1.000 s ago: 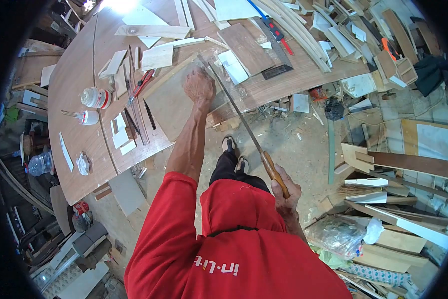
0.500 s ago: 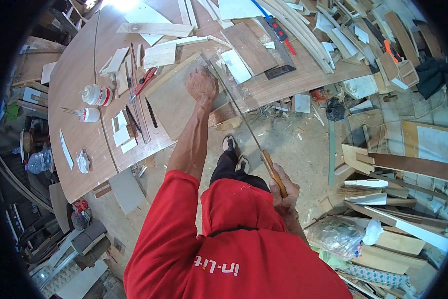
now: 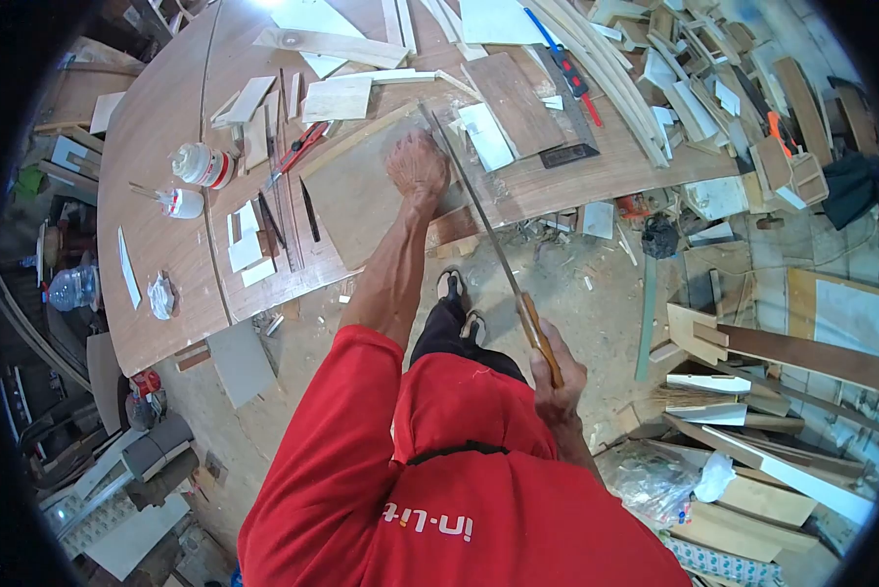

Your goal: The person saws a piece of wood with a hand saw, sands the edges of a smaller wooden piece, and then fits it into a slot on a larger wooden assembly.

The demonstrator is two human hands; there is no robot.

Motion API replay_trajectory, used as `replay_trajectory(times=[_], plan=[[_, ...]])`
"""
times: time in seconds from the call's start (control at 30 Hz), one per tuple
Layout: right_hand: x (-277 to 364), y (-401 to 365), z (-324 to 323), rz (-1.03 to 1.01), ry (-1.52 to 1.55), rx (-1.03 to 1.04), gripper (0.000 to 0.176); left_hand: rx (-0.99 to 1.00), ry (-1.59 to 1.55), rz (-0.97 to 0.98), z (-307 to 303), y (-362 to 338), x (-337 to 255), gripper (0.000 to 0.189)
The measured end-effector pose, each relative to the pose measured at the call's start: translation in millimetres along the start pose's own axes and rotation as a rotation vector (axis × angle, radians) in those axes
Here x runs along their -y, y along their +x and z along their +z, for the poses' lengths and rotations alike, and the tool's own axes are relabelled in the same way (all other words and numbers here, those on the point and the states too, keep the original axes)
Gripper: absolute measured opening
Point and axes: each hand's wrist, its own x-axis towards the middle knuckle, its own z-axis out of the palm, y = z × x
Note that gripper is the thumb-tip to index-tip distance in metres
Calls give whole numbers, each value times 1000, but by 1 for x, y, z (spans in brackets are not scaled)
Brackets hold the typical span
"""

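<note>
My left hand point(image 3: 419, 168) presses down on a flat brown board point(image 3: 356, 207) at the table's near edge, with its fingers resting on the board. My right hand point(image 3: 560, 372) is wrapped round the wooden handle of a handsaw point(image 3: 493, 240). The long narrow blade slants up and left across the table edge, and its far end lies just right of my left hand. Blade and board overlap in view; whether the teeth touch the board is too small to tell. A dark pencil-like tool point(image 3: 309, 209) lies beside the board.
On the table point(image 3: 165, 284) are a red cutter point(image 3: 298, 152), a white jar point(image 3: 202, 165), a small glue bottle point(image 3: 182, 203), a metal square point(image 3: 568, 155) and wood pieces. Scrap wood point(image 3: 698, 98) is piled at the right. A plastic bag point(image 3: 654, 479) lies at the lower right.
The view has shifted, so the table and its contents appear a little further right. My left hand keeps its place on the board, and my right hand still grips the saw.
</note>
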Motion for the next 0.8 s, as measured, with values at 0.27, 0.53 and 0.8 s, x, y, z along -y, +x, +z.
replay_trajectory(times=[0.27,0.53,0.8], plan=[[14,25,11,215,18,60,39,-29,-7,-12,-2,-1,-2,14],[1,8,7,16,-15,-22,41,-129,2,1,4,-1,0,12],[13,18,8,158,38,24,39,-176,-75,47,2,-2,-1,11]])
